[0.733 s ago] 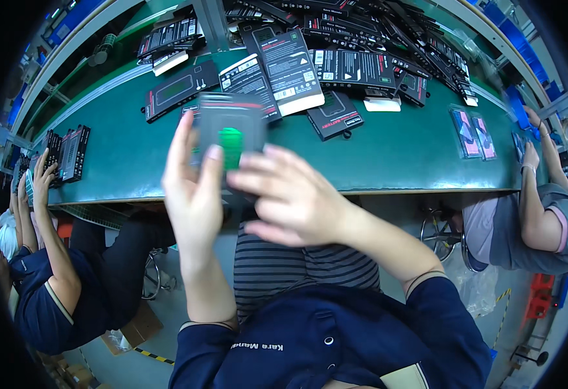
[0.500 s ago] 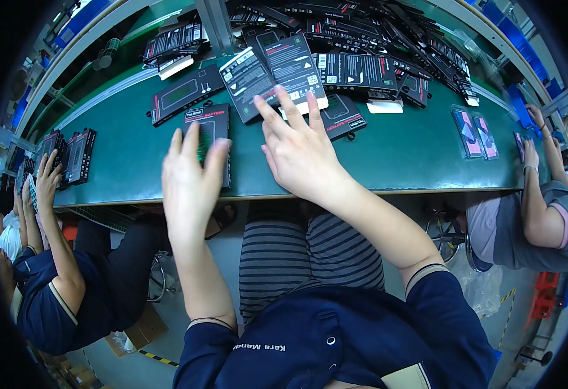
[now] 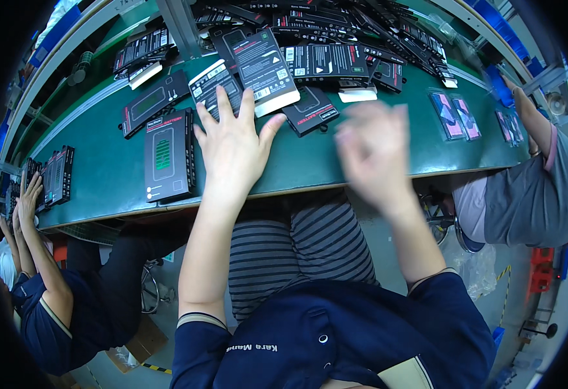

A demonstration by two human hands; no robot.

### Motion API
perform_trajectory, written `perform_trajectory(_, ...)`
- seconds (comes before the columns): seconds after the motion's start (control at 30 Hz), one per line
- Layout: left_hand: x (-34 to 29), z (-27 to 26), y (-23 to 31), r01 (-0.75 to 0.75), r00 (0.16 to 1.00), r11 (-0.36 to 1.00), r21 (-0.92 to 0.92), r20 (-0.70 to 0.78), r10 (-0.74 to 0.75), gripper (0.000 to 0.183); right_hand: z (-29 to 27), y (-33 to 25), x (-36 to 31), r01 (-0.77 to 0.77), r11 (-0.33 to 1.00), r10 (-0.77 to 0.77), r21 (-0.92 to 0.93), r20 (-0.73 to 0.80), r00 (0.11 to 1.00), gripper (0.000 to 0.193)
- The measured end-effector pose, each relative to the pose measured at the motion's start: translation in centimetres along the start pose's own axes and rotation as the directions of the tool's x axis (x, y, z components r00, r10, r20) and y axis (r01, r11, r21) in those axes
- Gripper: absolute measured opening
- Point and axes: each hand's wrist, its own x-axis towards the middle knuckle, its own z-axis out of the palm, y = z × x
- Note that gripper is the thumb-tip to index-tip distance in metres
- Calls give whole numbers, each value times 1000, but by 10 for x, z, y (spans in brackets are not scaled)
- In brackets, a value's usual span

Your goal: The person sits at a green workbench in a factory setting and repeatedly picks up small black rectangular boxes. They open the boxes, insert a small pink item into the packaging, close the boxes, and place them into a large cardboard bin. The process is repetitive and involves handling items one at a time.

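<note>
My left hand (image 3: 233,146) is spread open, its fingertips over the lower part of a black box (image 3: 209,84) with a white end. Whether they press on it I cannot tell. Right of that box lies another black printed box (image 3: 261,61) with a white flap at its lower edge. My right hand (image 3: 378,152) hovers above the front of the table, smeared by motion, its fingers unclear. To the left of my left hand, a black battery box (image 3: 167,159) with a green battery picture lies face up, apparently on top of others.
A heap of black boxes (image 3: 336,29) covers the back of the green table (image 3: 297,162). A metal post (image 3: 179,29) rises behind. Flat clear packs (image 3: 455,117) lie at right. Co-workers sit on both sides; one has a hand (image 3: 30,198) by black boxes at left.
My left hand has gone from above the battery box rightward to the white-ended box. My right hand has left that box and swung right. The whole view has shifted slightly.
</note>
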Motion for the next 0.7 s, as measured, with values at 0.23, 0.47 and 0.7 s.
perform_trajectory(0.23,-45,-38,22,-34,997,954,-298,60,54,23,-52,180,-55,-455,762,464,-461,-101,880,46)
perform_trajectory(0.47,-38,-36,22,63,998,975,-213,29,-58,35,-40,64,-61,-459,880,456,-124,-54,888,26)
perform_trajectory(0.7,-47,-55,9,-310,872,804,-507,186,453,38,-30,38,-53,-372,857,354,356,117,928,37)
